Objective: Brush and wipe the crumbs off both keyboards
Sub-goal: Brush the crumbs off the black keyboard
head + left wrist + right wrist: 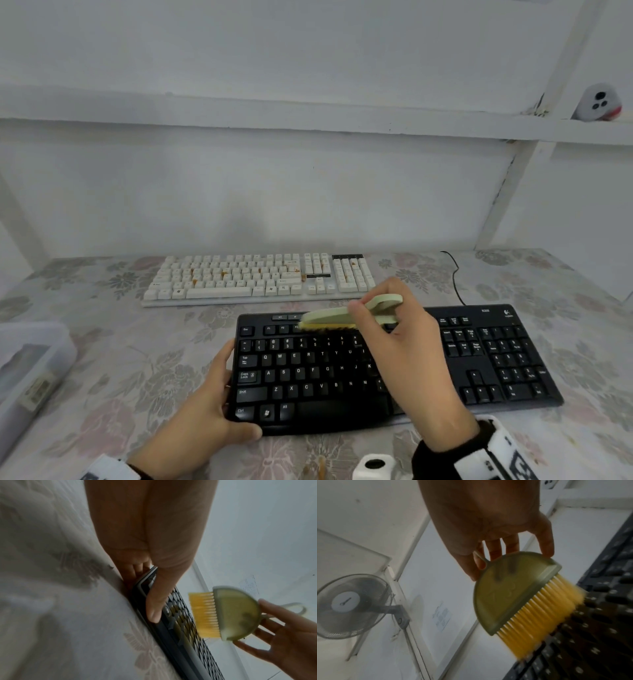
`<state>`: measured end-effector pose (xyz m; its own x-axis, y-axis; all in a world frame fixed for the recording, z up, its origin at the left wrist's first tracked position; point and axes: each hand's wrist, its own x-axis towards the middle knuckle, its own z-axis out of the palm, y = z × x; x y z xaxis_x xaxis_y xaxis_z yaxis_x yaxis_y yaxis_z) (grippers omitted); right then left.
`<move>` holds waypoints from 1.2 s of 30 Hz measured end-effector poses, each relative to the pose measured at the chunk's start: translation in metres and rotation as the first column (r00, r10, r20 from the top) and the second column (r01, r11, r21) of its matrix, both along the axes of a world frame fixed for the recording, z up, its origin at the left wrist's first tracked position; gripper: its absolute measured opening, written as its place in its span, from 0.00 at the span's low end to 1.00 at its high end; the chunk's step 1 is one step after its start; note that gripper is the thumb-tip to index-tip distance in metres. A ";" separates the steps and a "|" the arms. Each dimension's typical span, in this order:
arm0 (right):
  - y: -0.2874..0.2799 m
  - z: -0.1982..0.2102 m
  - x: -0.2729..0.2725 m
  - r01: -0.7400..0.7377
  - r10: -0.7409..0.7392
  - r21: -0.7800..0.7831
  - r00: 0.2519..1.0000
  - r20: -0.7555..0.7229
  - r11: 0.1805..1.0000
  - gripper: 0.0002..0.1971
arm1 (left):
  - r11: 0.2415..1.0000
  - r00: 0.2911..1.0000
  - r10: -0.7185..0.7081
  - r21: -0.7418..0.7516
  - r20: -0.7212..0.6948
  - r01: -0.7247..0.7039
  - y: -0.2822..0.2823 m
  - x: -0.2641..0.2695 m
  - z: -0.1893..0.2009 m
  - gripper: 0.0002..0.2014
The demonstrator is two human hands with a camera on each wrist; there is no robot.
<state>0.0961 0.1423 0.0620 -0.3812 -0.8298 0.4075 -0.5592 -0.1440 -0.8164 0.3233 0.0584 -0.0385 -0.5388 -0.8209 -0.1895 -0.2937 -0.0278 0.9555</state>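
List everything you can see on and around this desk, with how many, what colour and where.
Black keyboard: one, black, near edge of the table, under both hands.
White keyboard: one, cream with brown crumbs on its keys, behind the black one.
Brush: one, pale green body with yellow bristles, over the black keyboard's top rows.
Tablecloth: one, pale floral, covering the table.
Plastic box: one, clear, left edge of the table.
Cable: one, black, behind the black keyboard on the right.
Fan: one, grey, on the wall, seen in the right wrist view.
Left hand: grips the black keyboard's left end.
Right hand: holds the brush.
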 end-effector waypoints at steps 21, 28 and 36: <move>0.011 -0.004 -0.054 0.017 -0.017 0.000 0.999 0.045 1.000 0.07 | 0.999 0.999 0.032 0.020 -0.028 -0.032 0.000 -0.002 -0.004 0.58; 0.011 -0.007 -0.092 0.262 -0.261 -0.002 0.961 -0.092 0.965 0.10 | 0.999 0.999 0.032 0.020 -0.027 -0.032 -0.001 -0.002 -0.005 0.57; 0.015 -0.016 -0.118 0.172 -0.173 0.024 0.984 0.037 0.985 0.07 | 0.999 0.999 0.038 0.031 -0.032 -0.037 -0.003 -0.002 -0.007 0.58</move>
<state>-0.0221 0.1577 0.0462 -0.5344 -0.7583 0.3734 -0.5418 -0.0317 -0.8399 0.3210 0.0558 -0.0451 -0.5138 -0.8347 -0.1980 -0.2607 -0.0679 0.9630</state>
